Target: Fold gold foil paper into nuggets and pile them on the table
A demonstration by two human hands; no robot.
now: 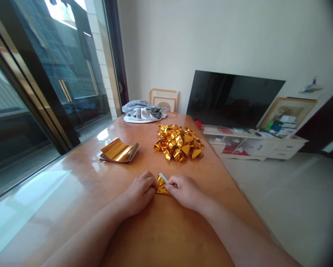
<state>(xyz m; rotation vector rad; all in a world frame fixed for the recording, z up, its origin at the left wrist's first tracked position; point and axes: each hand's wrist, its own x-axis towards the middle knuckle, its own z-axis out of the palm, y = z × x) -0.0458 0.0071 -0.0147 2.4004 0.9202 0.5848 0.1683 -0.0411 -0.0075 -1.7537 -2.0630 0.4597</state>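
Note:
A sheet of gold foil paper (161, 183), partly folded, lies on the table between my two hands. My left hand (144, 188) has its fingers closed on the sheet's left side. On the other side, my right hand (184, 190) pinches the sheet's right edge, where a pale grey strip of its underside is turned up. My fingers hide part of the folds. Beyond my hands rises a heap of folded gold foil pieces (180, 142). To the left of the heap sits a stack of flat gold foil sheets (119, 151), the top one curling.
The glossy wooden table (166, 230) runs away from me toward the wall. Grey and white cloth (144, 111) is bundled at its far end, before picture frames (164, 97). A television (234, 100) stands on a white cabinet (266, 146) at right; glass doors are at left.

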